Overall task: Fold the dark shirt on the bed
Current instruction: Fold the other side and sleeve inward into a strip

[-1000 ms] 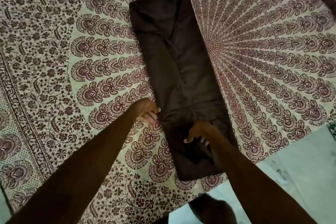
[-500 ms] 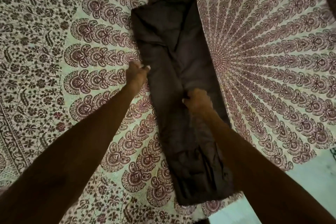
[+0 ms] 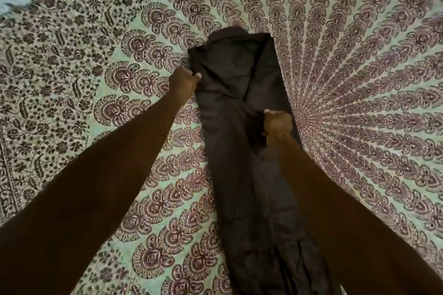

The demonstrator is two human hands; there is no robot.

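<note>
The dark shirt (image 3: 242, 141) lay on the bed (image 3: 96, 84) as a long narrow strip, its sides already folded in, collar end farthest from the person. A second earlier both hands had been near the shirt's hem end; they had since slid up toward the collar. The left hand (image 3: 183, 84) was pinched on the shirt's left edge near its shoulder, and the right hand (image 3: 278, 124) was closed on cloth right of the shirt's middle. That probably meant smoothing was finishing, with the lengthwise fold still to come.
</note>
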